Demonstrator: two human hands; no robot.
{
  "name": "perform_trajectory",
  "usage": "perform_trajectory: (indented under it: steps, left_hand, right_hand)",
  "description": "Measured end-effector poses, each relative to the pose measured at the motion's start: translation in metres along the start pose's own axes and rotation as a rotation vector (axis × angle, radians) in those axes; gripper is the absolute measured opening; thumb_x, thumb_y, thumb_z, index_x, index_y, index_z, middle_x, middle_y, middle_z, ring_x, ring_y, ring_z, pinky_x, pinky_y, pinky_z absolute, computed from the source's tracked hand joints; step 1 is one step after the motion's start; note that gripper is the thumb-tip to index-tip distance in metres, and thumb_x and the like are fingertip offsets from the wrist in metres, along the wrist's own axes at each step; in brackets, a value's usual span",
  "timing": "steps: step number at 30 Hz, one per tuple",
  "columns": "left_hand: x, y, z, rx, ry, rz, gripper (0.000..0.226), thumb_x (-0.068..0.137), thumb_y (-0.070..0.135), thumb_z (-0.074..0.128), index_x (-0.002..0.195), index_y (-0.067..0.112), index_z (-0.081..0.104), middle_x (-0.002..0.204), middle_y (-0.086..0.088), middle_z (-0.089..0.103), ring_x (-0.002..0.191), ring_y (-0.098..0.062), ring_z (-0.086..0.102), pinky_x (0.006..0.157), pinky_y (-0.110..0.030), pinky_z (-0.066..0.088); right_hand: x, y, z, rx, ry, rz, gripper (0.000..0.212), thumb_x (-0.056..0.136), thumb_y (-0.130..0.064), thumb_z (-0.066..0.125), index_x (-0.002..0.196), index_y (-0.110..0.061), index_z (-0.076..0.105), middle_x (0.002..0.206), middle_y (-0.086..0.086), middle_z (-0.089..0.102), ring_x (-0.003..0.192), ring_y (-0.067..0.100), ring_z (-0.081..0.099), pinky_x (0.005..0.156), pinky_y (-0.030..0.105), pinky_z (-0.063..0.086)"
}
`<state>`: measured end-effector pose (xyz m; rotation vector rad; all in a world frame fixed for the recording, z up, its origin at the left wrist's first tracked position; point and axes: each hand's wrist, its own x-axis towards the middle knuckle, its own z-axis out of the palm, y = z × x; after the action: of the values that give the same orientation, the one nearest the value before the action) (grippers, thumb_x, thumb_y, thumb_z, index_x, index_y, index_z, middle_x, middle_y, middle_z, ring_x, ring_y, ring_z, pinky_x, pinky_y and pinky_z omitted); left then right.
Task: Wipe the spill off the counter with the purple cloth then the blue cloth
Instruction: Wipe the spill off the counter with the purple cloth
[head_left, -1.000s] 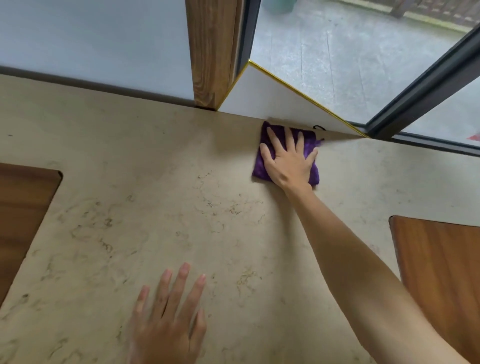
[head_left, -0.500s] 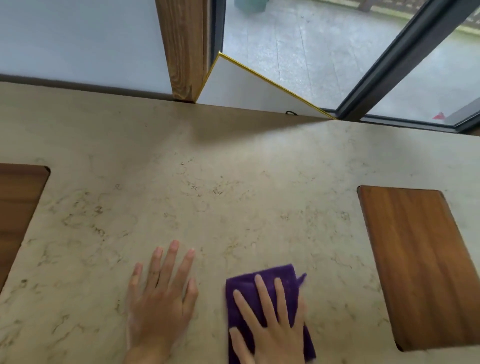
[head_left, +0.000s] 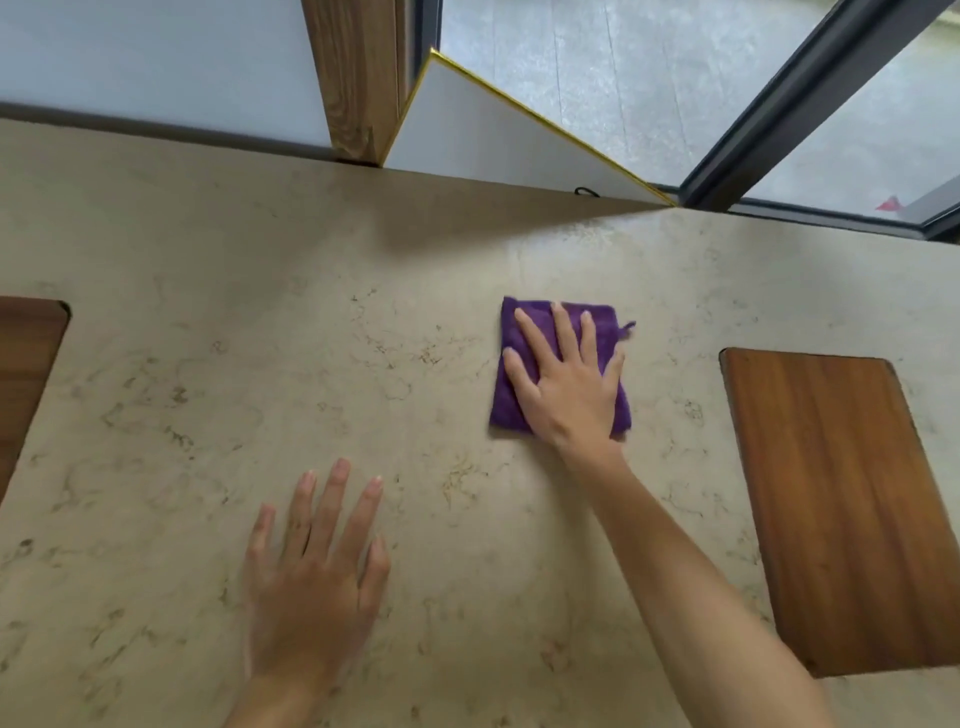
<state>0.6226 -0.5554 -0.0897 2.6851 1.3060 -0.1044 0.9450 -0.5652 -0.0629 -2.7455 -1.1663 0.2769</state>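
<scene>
A folded purple cloth (head_left: 524, 332) lies flat on the beige marble counter (head_left: 260, 374), right of centre. My right hand (head_left: 566, 389) presses down on it with the palm and spread fingers, covering most of it. My left hand (head_left: 317, 561) rests flat on the bare counter near the front edge, fingers apart, holding nothing. No blue cloth is in view. I cannot make out a distinct spill on the stone.
A wooden inset panel (head_left: 841, 499) sits in the counter at the right, another (head_left: 26, 374) at the left edge. Along the back stand a wooden post (head_left: 358, 78), a white board with a gold edge (head_left: 498, 140) and a dark window frame (head_left: 779, 104).
My right hand slid the purple cloth from the back edge to the front of the counter, and has now pushed it back out to the middle. My left hand stayed flat.
</scene>
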Motion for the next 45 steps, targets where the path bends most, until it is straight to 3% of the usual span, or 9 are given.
perform_trajectory:
  steps: [5, 10, 17, 25, 30, 38, 41, 43, 45]
  left_hand:
    - [0.002, 0.0, 0.004, 0.013, 0.005, 0.008, 0.061, 0.097, 0.052, 0.021, 0.157, 0.041, 0.019, 0.171, 0.008, 0.013, 0.157, -0.022, 0.019, 0.127, -0.051, 0.006]
    - [0.003, -0.002, 0.002, 0.025, 0.016, 0.014, 0.061, 0.098, 0.051, 0.024, 0.157, 0.039, 0.02, 0.17, 0.006, 0.016, 0.155, -0.024, 0.024, 0.125, -0.052, 0.012]
    - [0.003, -0.002, 0.001, 0.02, 0.019, 0.0, 0.06, 0.098, 0.051, 0.021, 0.157, 0.04, 0.022, 0.169, 0.005, 0.022, 0.154, -0.026, 0.026, 0.123, -0.053, 0.014]
    - [0.005, 0.003, -0.001, -0.006, 0.057, -0.007, 0.057, 0.097, 0.048, 0.026, 0.154, 0.038, 0.029, 0.166, 0.001, 0.029, 0.151, -0.029, 0.031, 0.121, -0.056, 0.018]
    - [0.004, 0.004, 0.0, 0.02, 0.064, -0.005, 0.06, 0.098, 0.049, 0.025, 0.156, 0.038, 0.022, 0.167, 0.002, 0.025, 0.153, -0.027, 0.026, 0.122, -0.054, 0.016]
    - [0.003, 0.007, -0.005, 0.005, 0.058, -0.022, 0.057, 0.098, 0.047, 0.024, 0.155, 0.038, 0.026, 0.166, 0.002, 0.029, 0.152, -0.025, 0.029, 0.121, -0.055, 0.021]
    - [0.002, 0.013, -0.015, -0.081, 0.08, -0.054, 0.056, 0.096, 0.045, 0.029, 0.15, 0.036, 0.039, 0.163, 0.002, 0.036, 0.15, -0.024, 0.033, 0.121, -0.055, 0.022]
    - [0.008, 0.018, -0.026, -0.275, 0.124, -0.116, 0.054, 0.089, 0.045, 0.035, 0.134, 0.03, 0.059, 0.147, -0.003, 0.053, 0.139, -0.028, 0.045, 0.115, -0.055, 0.028]
    - [0.021, 0.026, -0.041, -0.493, 0.137, -0.183, 0.05, 0.083, 0.053, 0.04, 0.116, 0.031, 0.071, 0.117, -0.002, 0.062, 0.118, -0.028, 0.054, 0.103, -0.049, 0.036]
  right_hand:
    - [0.135, 0.0, -0.014, -0.005, 0.0, -0.019, 0.062, 0.091, -0.075, 0.015, 0.15, -0.058, 0.015, 0.169, -0.008, 0.013, 0.157, 0.027, 0.003, 0.12, 0.069, -0.002]
    - [0.131, 0.002, -0.009, -0.018, 0.005, -0.068, 0.062, 0.092, -0.074, 0.013, 0.151, -0.056, 0.014, 0.17, -0.006, 0.012, 0.156, 0.028, 0.004, 0.12, 0.07, -0.001]
    - [-0.061, 0.037, 0.002, -0.07, 0.011, -0.092, 0.059, 0.097, -0.07, 0.015, 0.153, -0.054, 0.01, 0.169, -0.01, 0.013, 0.156, 0.028, 0.009, 0.12, 0.07, 0.008]
    - [-0.3, 0.034, 0.036, -0.184, -0.019, -0.16, 0.071, 0.083, -0.069, 0.051, 0.149, -0.052, 0.032, 0.166, -0.003, 0.027, 0.153, 0.033, 0.025, 0.114, 0.074, 0.02]
    - [-0.248, 0.009, 0.031, -0.082, -0.017, -0.119, 0.06, 0.094, -0.07, 0.031, 0.151, -0.054, 0.025, 0.168, -0.005, 0.021, 0.155, 0.03, 0.017, 0.115, 0.073, 0.017]
    - [-0.141, -0.031, 0.025, 0.024, 0.076, -0.106, 0.057, 0.095, -0.069, 0.03, 0.15, -0.052, 0.031, 0.166, -0.007, 0.026, 0.156, 0.028, 0.014, 0.12, 0.069, 0.004]
    - [-0.142, -0.014, 0.013, 0.342, 0.041, -0.136, 0.058, 0.093, -0.07, 0.034, 0.149, -0.053, 0.03, 0.168, -0.012, 0.016, 0.156, 0.011, 0.007, 0.125, 0.05, -0.005]
    - [-0.139, 0.01, -0.005, 0.719, 0.06, -0.034, 0.049, 0.091, -0.064, 0.049, 0.138, -0.052, 0.047, 0.161, -0.015, 0.034, 0.148, -0.005, 0.023, 0.123, 0.033, 0.018]
    - [-0.138, 0.042, -0.02, 0.848, 0.145, 0.016, 0.034, 0.086, -0.054, 0.063, 0.119, -0.045, 0.064, 0.136, -0.012, 0.059, 0.132, -0.002, 0.048, 0.104, 0.017, 0.044]
